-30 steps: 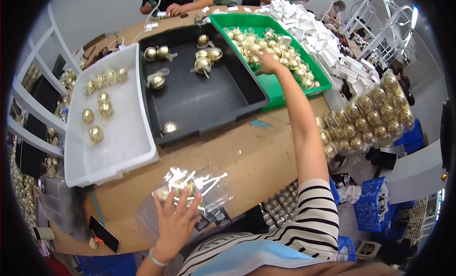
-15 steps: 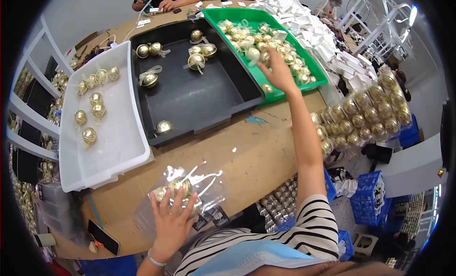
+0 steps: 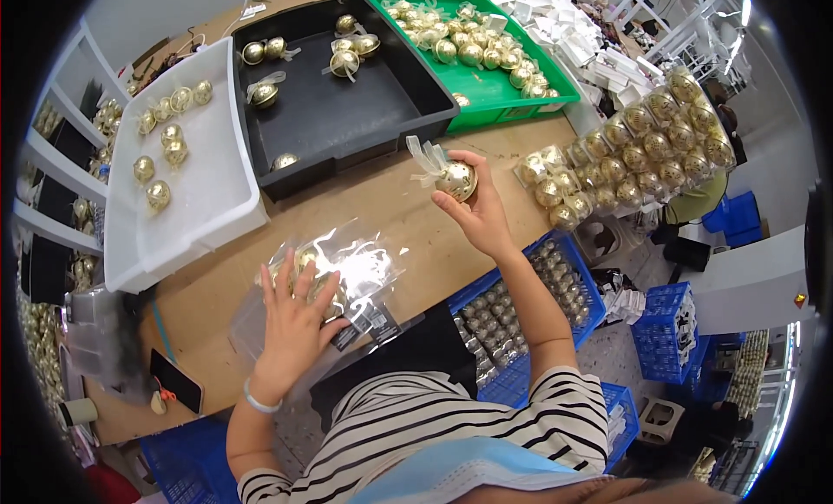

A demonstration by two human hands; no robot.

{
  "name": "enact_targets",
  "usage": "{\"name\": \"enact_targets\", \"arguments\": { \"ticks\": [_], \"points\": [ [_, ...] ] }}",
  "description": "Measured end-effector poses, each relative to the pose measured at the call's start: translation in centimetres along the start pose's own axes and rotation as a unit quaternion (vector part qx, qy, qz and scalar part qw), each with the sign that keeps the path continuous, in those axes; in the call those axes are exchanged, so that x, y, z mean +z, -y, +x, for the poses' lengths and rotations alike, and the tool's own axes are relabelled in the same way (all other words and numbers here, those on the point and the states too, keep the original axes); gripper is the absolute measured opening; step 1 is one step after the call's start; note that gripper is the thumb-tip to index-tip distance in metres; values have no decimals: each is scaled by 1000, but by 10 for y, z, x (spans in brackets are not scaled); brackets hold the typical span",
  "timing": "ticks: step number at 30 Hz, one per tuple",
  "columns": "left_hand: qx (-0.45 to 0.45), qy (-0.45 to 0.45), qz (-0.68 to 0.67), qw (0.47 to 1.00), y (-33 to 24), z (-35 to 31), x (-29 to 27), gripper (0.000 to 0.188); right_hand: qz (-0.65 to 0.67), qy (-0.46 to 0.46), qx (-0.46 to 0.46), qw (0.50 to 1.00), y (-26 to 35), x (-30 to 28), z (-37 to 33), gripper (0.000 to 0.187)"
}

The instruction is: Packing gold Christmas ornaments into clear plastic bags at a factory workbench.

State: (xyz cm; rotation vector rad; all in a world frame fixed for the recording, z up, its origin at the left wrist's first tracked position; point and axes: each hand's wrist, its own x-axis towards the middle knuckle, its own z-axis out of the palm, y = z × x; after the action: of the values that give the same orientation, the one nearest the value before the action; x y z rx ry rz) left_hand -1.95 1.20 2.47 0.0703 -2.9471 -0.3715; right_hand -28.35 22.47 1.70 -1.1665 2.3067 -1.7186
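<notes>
In my right hand (image 3: 484, 216), above the table, is a gold ball ornament (image 3: 455, 182) with a pale sheer ribbon, pinched between thumb and fingers. My left hand (image 3: 293, 326) lies with spread fingers on a clear plastic package (image 3: 369, 265) near the table's front edge. Gold balls show through the plastic, partly hidden under that hand. Beyond my right hand stands a green tray (image 3: 512, 113) full of similar ribboned gold ornaments. A black tray (image 3: 338, 113) beside it and a white tray (image 3: 204, 204) at the left hold several more.
Packs of gold balls in clear plastic (image 3: 638, 161) extend along the table's right side. White boxes (image 3: 555, 35) are heaped behind the green tray. A phone (image 3: 176, 382) and orange-handled scissors (image 3: 163, 393) lie at the front left. Below the edge sits a blue crate (image 3: 586, 309) of packed balls.
My right hand has come back from the green tray toward me, now with a ribboned gold ornament in it. My left hand stays on the plastic package. The view has tilted downward.
</notes>
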Motion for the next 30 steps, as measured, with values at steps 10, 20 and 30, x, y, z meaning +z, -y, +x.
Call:
{"name": "enact_targets", "arguments": {
  "ticks": [10, 20, 30],
  "points": [
    [23, -24, -5, 999, 6, -1, 11, 71, -291, 67, -131, 945, -32, 0, -47, 63],
    [16, -15, 7, 1000, 8, -1, 14, 78, -339, 41, -100, 935, -48, -15, -43, 73],
    [34, -57, -22, 998, 12, -1, 19, 89, -52, 252, 1, 966, -26, 27, -22, 70]
  ]
}}
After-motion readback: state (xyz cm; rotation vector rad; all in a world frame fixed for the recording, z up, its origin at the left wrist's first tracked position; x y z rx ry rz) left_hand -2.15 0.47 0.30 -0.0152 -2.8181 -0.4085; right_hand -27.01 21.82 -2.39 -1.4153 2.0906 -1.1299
